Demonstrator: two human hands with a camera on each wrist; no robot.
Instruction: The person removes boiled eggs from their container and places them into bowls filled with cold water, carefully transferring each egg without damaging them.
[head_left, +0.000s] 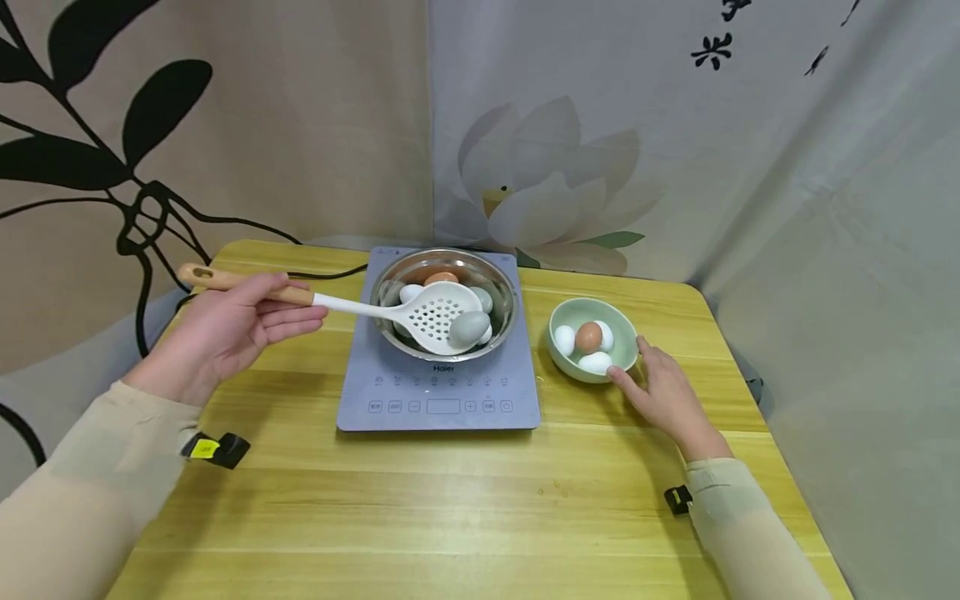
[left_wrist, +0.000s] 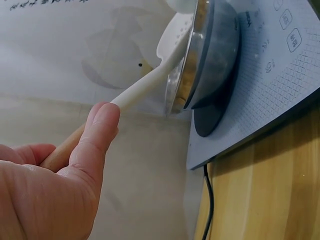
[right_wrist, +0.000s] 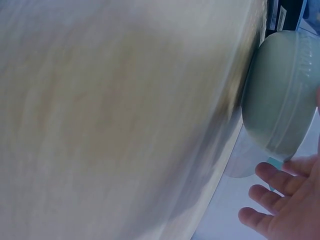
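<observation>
Slotted spoon (head_left: pixel 411 315) slants from the left hand (head_left: pixel 228 337) across to the steel bowl (head_left: pixel 509 311), its perforated white head over the bowl's mouth, with one pale grey-green egg (head_left: pixel 469 328) lying on it; the left thumb and fingers pinch the wooden handle, the fingers themselves stretched out rather than wrapped tightly; whether the spoon's head touches the eggs beneath, I cannot tell.

Inside the steel bowl a brown egg (head_left: pixel 441 277), a white egg (head_left: pixel 410 292) and another greenish egg (head_left: pixel 482 300) show around the spoon, others being partly hidden; the bowl stands on a grey-blue induction cooktop (head_left: pixel 405 394).

Just right of the cooktop sits a pale green bowl (head_left: pixel 576 372), holding one brown egg and three white ones; the right hand (head_left: pixel 666 396) rests at its rim, thumb on the near edge and a fingertip on the right side, the other fingers spread loosely apart below the bowl's side in the wrist view, lifting nothing; both bowls and the cooktop stand toward the back of the wooden table (head_left: pixel 442 508), before a curtain (head_left: pixel 337 125) printed with leaves and a lotus.
</observation>
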